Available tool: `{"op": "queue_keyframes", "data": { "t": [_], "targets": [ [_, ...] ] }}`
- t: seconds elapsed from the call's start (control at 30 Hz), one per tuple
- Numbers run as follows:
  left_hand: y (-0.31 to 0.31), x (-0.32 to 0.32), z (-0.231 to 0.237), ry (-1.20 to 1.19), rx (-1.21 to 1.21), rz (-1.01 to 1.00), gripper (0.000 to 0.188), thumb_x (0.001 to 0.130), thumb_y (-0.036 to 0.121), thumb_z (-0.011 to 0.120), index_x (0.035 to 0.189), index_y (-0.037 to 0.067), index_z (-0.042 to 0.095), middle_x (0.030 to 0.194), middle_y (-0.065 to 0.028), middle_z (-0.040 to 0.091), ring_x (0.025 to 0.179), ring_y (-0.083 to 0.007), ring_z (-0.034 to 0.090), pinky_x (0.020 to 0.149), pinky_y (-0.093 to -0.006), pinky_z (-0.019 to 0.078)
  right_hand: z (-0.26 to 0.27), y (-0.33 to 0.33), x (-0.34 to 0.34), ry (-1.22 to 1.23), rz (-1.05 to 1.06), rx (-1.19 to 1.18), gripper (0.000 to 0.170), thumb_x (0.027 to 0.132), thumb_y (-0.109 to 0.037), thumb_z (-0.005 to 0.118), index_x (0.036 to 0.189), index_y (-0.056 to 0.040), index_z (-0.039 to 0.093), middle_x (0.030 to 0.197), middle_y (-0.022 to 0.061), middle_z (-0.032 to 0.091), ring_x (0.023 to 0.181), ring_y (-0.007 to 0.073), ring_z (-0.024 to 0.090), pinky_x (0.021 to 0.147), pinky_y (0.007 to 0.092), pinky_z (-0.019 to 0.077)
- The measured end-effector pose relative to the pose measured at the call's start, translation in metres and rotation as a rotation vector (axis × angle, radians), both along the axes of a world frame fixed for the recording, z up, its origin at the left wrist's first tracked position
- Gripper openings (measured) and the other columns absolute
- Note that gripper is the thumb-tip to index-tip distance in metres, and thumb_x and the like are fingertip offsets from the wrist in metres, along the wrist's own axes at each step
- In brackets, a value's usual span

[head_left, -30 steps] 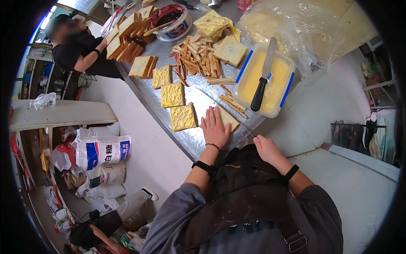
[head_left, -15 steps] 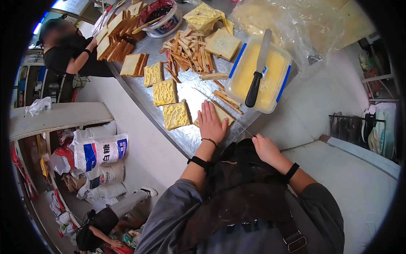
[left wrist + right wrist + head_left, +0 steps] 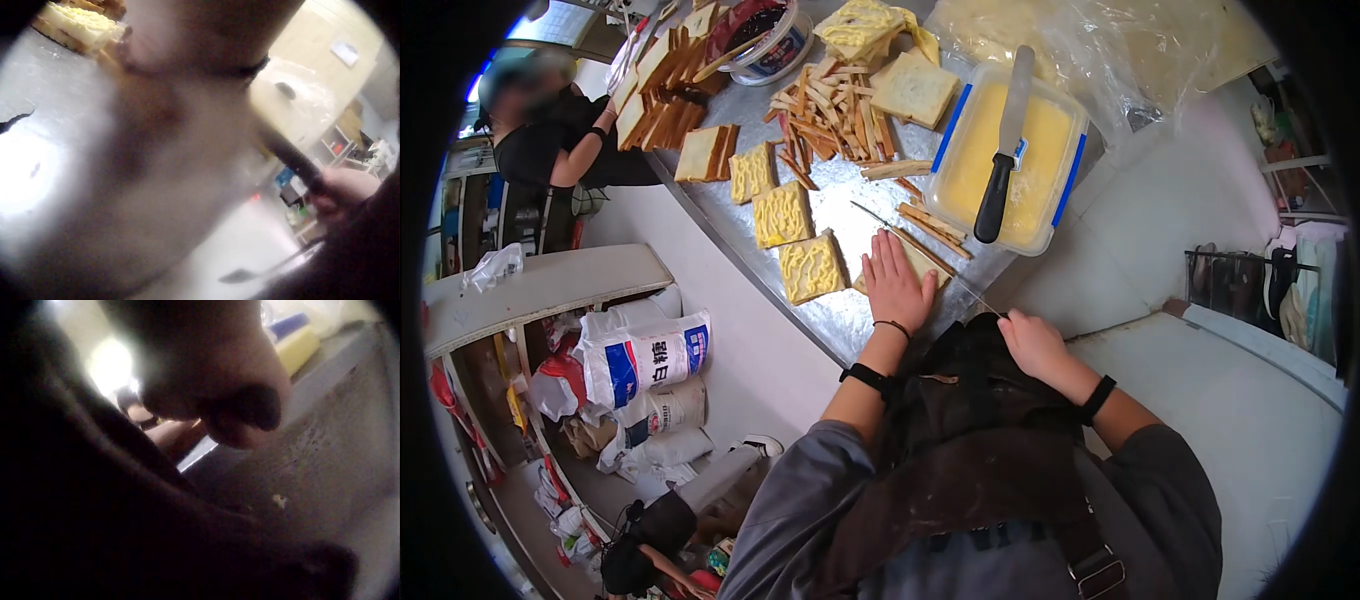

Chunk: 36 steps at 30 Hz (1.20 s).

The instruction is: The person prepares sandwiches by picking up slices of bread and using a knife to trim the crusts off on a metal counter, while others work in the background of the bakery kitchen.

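My left hand (image 3: 897,290) lies flat, fingers straight, on a bread slice stack (image 3: 922,262) near the table's corner. My right hand (image 3: 1034,345) grips the dark handle of a long thin knife (image 3: 972,291), whose blade runs along the far edge of that bread, beside a brown crust strip (image 3: 927,248). In the right wrist view, the right hand (image 3: 244,412) is curled round the dark handle (image 3: 259,407). Left of my left hand sit several squares topped with yellow lines, one of them nearest (image 3: 811,269). The left wrist view is largely blocked by the blurred left hand (image 3: 181,144).
A tub of yellow spread (image 3: 1025,130) with a spatula (image 3: 1005,150) across it stands at the right. Beyond are cut crusts (image 3: 835,115), a dark red jam tub (image 3: 775,50), stacked bread (image 3: 705,153) and a plastic bag (image 3: 1140,60). Another person (image 3: 550,130) stands at the left.
The knife blade has come up along the bread's far edge, and a crust strip now lies apart from it. The left hand stays on the bread. The view has shifted slightly.
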<state>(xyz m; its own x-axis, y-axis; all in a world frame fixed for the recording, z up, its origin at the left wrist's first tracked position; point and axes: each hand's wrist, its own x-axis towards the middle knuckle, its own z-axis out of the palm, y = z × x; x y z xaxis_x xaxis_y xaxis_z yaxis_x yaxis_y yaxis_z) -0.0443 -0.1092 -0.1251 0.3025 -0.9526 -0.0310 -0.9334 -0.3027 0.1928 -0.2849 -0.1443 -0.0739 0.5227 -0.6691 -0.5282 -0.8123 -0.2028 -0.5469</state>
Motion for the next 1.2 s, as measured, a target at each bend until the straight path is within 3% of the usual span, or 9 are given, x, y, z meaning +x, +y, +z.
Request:
{"op": "queue_keyframes", "data": {
  "t": [0.27,0.47,0.57,0.63,0.87,0.97,1.07,1.2],
  "targets": [
    [0.001,0.0,-0.002,-0.025,0.01,-0.014,0.086,0.09,0.049,0.048,0.147,-0.011,0.023,0.156,-0.0268,0.02,0.148,-0.0377,0.015,0.119,-0.0513,0.0098,-0.035,-0.011,0.033,-0.129,-0.018,-0.006,0.039,0.101,-0.035,0.041,0.093,-0.0007,0.056,0.083,0.0269,0.066,0.082,0.0456,0.064,0.074,0.0541,0.051],
    [0.001,0.0,0.0,0.0,0.02,-0.009,0.084,0.091,0.045,0.048,0.148,-0.011,0.021,0.156,-0.0276,0.02,0.148,-0.0381,0.014,0.119,-0.0516,0.0092,-0.024,0.005,-0.019,-0.039,0.002,0.041,0.039,0.102,-0.035,0.041,0.09,-0.0005,0.057,0.084,0.0265,0.066,0.083,0.045,0.064,0.075,0.0543,0.0507],
    [0.002,-0.001,-0.004,-0.037,-0.002,-0.025,0.085,0.09,0.046,0.049,0.148,-0.011,0.021,0.156,-0.0273,0.02,0.148,-0.0379,0.015,0.119,-0.0514,0.0091,-0.034,0.001,0.011,-0.104,-0.023,-0.028,0.04,0.101,-0.036,0.041,0.091,-0.0002,0.057,0.082,0.0258,0.066,0.083,0.0449,0.064,0.074,0.0539,0.0512],
    [0.003,-0.001,-0.004,-0.037,0.015,-0.013,0.086,0.09,0.048,0.049,0.148,-0.01,0.021,0.156,-0.0265,0.02,0.148,-0.0374,0.015,0.119,-0.0513,0.0099,-0.038,-0.009,0.035,-0.082,-0.013,-0.051,0.041,0.101,-0.037,0.042,0.091,-0.0006,0.058,0.08,0.0252,0.066,0.081,0.0446,0.065,0.074,0.054,0.0516],
    [0.003,0.002,0.0,0.033,-0.027,-0.002,0.086,0.089,0.048,0.052,0.148,-0.008,0.023,0.156,-0.0261,0.023,0.145,-0.0372,0.022,0.117,-0.0494,0.0176,-0.033,-0.023,0.008,-0.075,-0.031,-0.088,0.042,0.101,-0.038,0.042,0.09,-0.0015,0.058,0.08,0.0256,0.066,0.079,0.045,0.064,0.073,0.0546,0.0505],
    [0.003,-0.001,0.005,0.075,-0.036,0.069,0.086,0.088,0.047,0.055,0.148,-0.006,0.025,0.155,-0.0263,0.024,0.143,-0.0377,0.025,0.115,-0.0492,0.0204,-0.017,-0.028,0.017,-0.179,-0.013,-0.088,0.042,0.101,-0.039,0.041,0.09,-0.0021,0.059,0.08,0.0255,0.065,0.08,0.0455,0.063,0.073,0.0549,0.0491],
    [0.005,-0.003,0.027,0.165,0.125,0.222,0.085,0.087,0.046,0.057,0.148,-0.005,0.027,0.155,-0.0264,0.024,0.143,-0.0373,0.026,0.115,-0.0492,0.0209,-0.003,-0.029,0.021,-0.263,-0.034,-0.066,0.042,0.101,-0.038,0.042,0.088,-0.0017,0.059,0.079,0.0259,0.065,0.08,0.046,0.062,0.073,0.0547,0.0476],
    [0.012,0.01,0.046,-0.119,0.028,-0.169,0.083,0.088,0.051,0.056,0.15,0.002,0.028,0.157,-0.0235,0.022,0.145,-0.038,0.021,0.116,-0.0507,0.0187,-0.009,-0.028,0.004,-0.305,-0.087,-0.001,0.041,0.101,-0.037,0.044,0.086,-0.0005,0.057,0.079,0.027,0.063,0.079,0.047,0.061,0.071,0.054,0.0462]
  ]
}}
